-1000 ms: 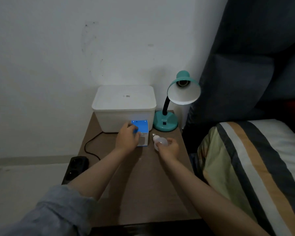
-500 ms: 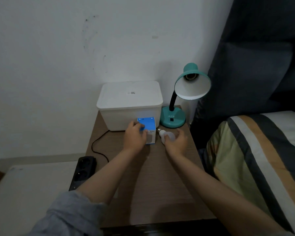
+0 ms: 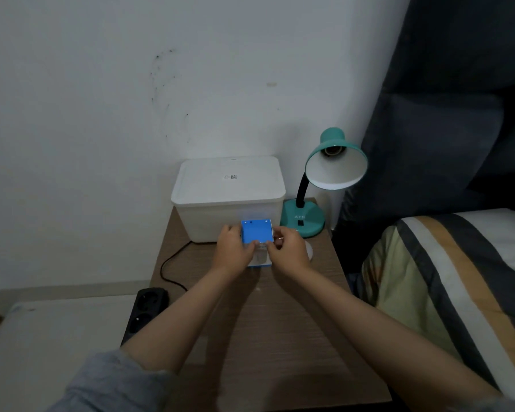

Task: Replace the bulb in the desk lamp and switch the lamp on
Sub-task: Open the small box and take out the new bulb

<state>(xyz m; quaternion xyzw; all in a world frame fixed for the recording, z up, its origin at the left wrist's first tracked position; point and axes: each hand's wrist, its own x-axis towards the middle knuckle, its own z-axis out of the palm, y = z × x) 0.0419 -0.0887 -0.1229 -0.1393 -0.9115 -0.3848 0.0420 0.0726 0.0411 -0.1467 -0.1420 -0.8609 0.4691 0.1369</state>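
Observation:
A teal desk lamp (image 3: 304,217) stands at the back right of the wooden bedside table (image 3: 280,337). Its shade (image 3: 336,168) tilts toward me and the socket inside holds no bulb; the lamp is unlit. A small blue and white bulb box (image 3: 256,231) stands upright in front of the white bin. My left hand (image 3: 232,252) grips the box's left side and my right hand (image 3: 289,252) grips its right side, thumbs at the blue top flap. A white bulb (image 3: 309,250) lies on the table just right of my right hand, mostly hidden by it.
A white lidded plastic bin (image 3: 228,185) sits against the wall behind the box. A black cord (image 3: 170,263) runs off the table's left edge to a black power strip (image 3: 144,310) on the floor. A striped bed (image 3: 458,278) borders the table's right side.
My right hand let go of the white bulb, which now lies on the table, and moved left onto the blue box. My left hand stayed on the box.

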